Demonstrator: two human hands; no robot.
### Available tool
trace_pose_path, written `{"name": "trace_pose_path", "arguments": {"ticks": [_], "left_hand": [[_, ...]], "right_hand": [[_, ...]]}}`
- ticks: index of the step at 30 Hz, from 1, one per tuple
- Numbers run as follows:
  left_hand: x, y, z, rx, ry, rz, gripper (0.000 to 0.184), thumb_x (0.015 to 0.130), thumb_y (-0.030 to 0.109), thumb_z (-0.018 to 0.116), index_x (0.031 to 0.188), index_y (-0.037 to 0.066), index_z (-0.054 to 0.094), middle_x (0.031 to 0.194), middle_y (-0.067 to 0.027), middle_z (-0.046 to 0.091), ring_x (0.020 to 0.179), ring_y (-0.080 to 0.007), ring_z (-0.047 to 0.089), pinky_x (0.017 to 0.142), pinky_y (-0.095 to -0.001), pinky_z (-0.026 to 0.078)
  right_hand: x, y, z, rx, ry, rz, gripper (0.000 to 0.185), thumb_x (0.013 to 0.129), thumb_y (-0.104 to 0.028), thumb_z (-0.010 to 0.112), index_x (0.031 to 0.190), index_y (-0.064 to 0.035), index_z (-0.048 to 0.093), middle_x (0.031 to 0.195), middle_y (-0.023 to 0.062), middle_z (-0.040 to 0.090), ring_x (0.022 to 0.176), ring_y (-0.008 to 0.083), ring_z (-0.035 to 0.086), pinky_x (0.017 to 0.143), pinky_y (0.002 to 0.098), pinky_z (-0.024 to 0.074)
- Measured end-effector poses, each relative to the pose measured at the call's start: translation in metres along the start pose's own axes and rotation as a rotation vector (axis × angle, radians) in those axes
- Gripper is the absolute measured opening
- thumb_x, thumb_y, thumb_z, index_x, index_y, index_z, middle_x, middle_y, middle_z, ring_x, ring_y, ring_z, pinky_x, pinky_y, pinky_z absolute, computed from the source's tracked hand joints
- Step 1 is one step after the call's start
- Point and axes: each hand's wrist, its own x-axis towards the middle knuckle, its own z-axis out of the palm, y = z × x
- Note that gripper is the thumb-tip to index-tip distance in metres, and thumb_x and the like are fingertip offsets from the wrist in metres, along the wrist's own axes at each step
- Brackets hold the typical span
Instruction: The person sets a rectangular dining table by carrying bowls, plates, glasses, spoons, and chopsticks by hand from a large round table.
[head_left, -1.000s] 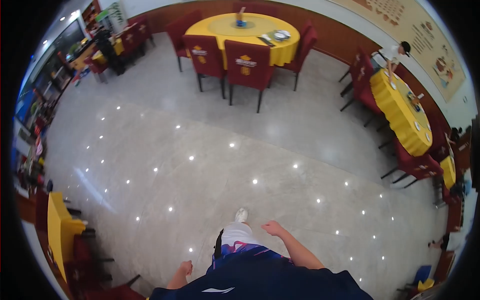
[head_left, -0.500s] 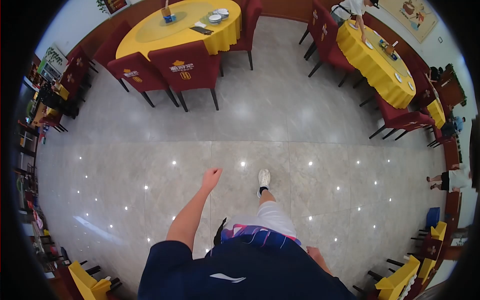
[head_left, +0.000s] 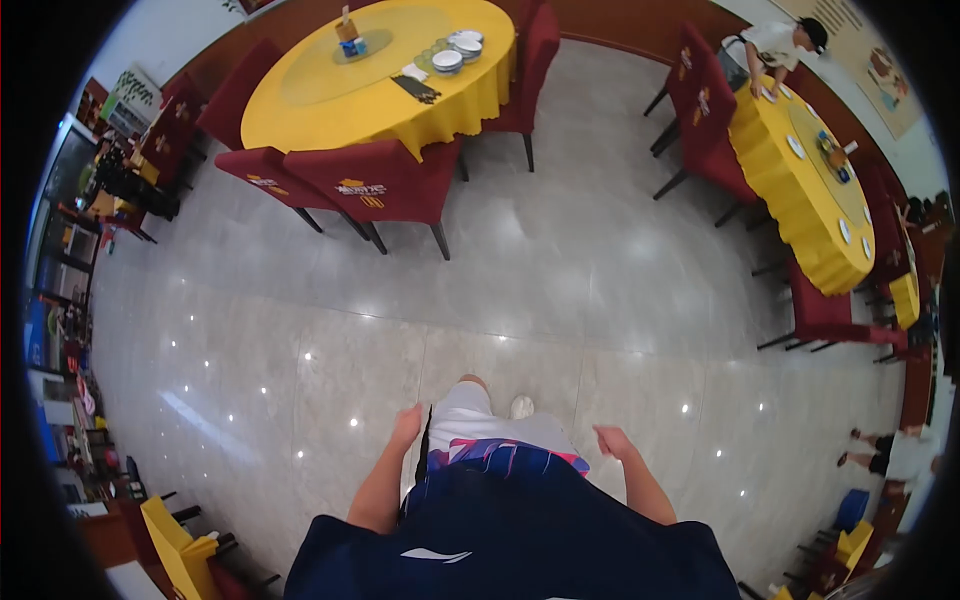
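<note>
Low in the view, my left hand (head_left: 408,425) hangs beside the white shorts (head_left: 470,412), its fingers curled and nothing visible in them. On the other side my right hand (head_left: 613,441) is also loosely closed, apart from the body and holding nothing that shows. Both hands are over the tiled floor and touch no object. Ahead stands a round table (head_left: 300,112) with a yellow cloth. On it are stacked white dishes (head_left: 447,61), dark chopsticks (head_left: 417,90) and a holder (head_left: 349,42) on the glass turntable.
Red chairs (head_left: 390,185) surround the near table. At the right, a person (head_left: 775,45) leans over another yellow-covered table (head_left: 790,200) with plates. A second person (head_left: 905,455) is at the right edge. More yellow-draped furniture (head_left: 178,550) stands at the lower left.
The round table appears closer and lower than half a second ago. My left hand has swung back toward the body, and my right hand has come forward into fuller view.
</note>
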Motion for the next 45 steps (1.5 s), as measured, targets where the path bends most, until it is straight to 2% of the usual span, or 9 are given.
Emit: {"name": "trace_pose_path", "arguments": {"ticks": [9, 17, 20, 23, 25, 32, 34, 39, 45], "left_hand": [[0.006, -0.026, -0.059, 0.064, 0.134, -0.112, 0.045, 0.090, 0.036, 0.057, 0.054, 0.011, 0.046, 0.050, -0.0025, 0.045, 0.041, -0.0166, 0.044, 0.039, -0.0350, 0.032], [0.254, 0.132, -0.054, 0.621, 0.263, 0.135, 0.056, 0.092, 0.042, 0.050, 0.081, -0.011, 0.065, 0.084, -0.0350, 0.063, 0.089, -0.0487, 0.063, 0.080, -0.0547, 0.045], [0.365, 0.255, -0.042, 0.182, 0.071, -0.079, 0.030, 0.098, 0.024, 0.042, 0.090, 0.004, 0.062, 0.067, -0.0170, 0.061, 0.056, -0.0313, 0.057, 0.057, -0.0465, 0.046], [0.467, 0.351, 0.007, 0.483, 0.480, 1.202, 0.051, 0.101, 0.035, 0.042, 0.064, 0.003, 0.053, 0.048, -0.0104, 0.045, 0.047, -0.0245, 0.049, 0.051, -0.0411, 0.040], [0.473, 0.480, 0.009, 0.206, -0.148, 0.451, 0.051, 0.100, 0.038, 0.046, 0.062, 0.005, 0.052, 0.048, -0.0062, 0.046, 0.043, -0.0201, 0.046, 0.047, -0.0368, 0.038], [0.531, 0.648, 0.051, -0.190, -0.233, 0.156, 0.050, 0.099, 0.041, 0.051, 0.061, 0.008, 0.055, 0.050, -0.0001, 0.049, 0.041, -0.0108, 0.042, 0.041, -0.0288, 0.032], [0.550, 0.644, 0.056, -0.176, -0.240, 0.111, 0.048, 0.099, 0.039, 0.051, 0.066, 0.005, 0.061, 0.052, -0.0014, 0.052, 0.044, -0.0109, 0.046, 0.042, -0.0294, 0.035], [0.544, 0.616, 0.037, -0.201, -0.168, -0.048, 0.022, 0.095, 0.019, 0.058, 0.089, 0.003, 0.070, 0.059, -0.0022, 0.058, 0.049, -0.0100, 0.052, 0.046, -0.0251, 0.042], [0.470, 0.582, 0.021, -0.420, 0.130, -0.314, 0.021, 0.093, 0.026, 0.059, 0.099, 0.009, 0.071, 0.071, -0.0019, 0.063, 0.058, -0.0079, 0.056, 0.052, -0.0231, 0.043]], "right_hand": [[0.270, -0.357, -0.020, -0.160, -0.086, -0.177, 0.040, 0.090, -0.034, 0.062, 0.059, -0.0095, 0.052, 0.053, 0.0020, 0.046, 0.043, 0.0149, 0.043, 0.041, 0.0332, 0.0345], [0.295, -0.341, -0.070, -0.292, -0.058, -0.321, 0.039, 0.088, -0.029, 0.062, 0.058, -0.0092, 0.047, 0.051, 0.0037, 0.043, 0.040, 0.0156, 0.040, 0.038, 0.0332, 0.0301], [0.252, -0.351, -0.086, 0.005, 0.094, 0.195, 0.038, 0.087, -0.027, 0.062, 0.057, -0.0101, 0.046, 0.051, 0.0033, 0.042, 0.038, 0.0153, 0.038, 0.036, 0.0331, 0.0274], [0.255, -0.324, -0.114, 0.113, 0.097, 0.445, 0.034, 0.089, -0.027, 0.058, 0.063, -0.0061, 0.055, 0.054, 0.0067, 0.050, 0.043, 0.0199, 0.048, 0.042, 0.0368, 0.0400], [0.277, -0.281, -0.126, -0.082, 0.089, 0.297, 0.034, 0.089, -0.027, 0.058, 0.064, -0.0053, 0.057, 0.056, 0.0072, 0.052, 0.043, 0.0201, 0.049, 0.042, 0.0366, 0.0404], [0.462, -0.242, -0.201, -0.851, 0.128, -0.694, 0.033, 0.093, -0.026, 0.055, 0.078, 0.0015, 0.066, 0.066, 0.0148, 0.063, 0.052, 0.0244, 0.061, 0.048, 0.0398, 0.0454], [0.421, -0.446, -0.224, -0.260, 0.220, -0.137, 0.034, 0.093, -0.027, 0.053, 0.078, 0.0001, 0.067, 0.071, 0.0192, 0.066, 0.060, 0.0295, 0.065, 0.058, 0.0428, 0.0493], [0.535, -0.648, -0.296, -0.996, -0.169, -0.395, 0.028, 0.089, -0.024, 0.054, 0.076, -0.0025, 0.065, 0.072, 0.0141, 0.068, 0.067, 0.0236, 0.066, 0.063, 0.0383, 0.0517], [0.646, -0.875, -0.269, -0.721, -0.249, -0.519, 0.031, 0.095, -0.031, 0.055, 0.091, -0.0033, 0.069, 0.080, 0.0076, 0.071, 0.073, 0.0161, 0.067, 0.069, 0.0336, 0.0533]]}}
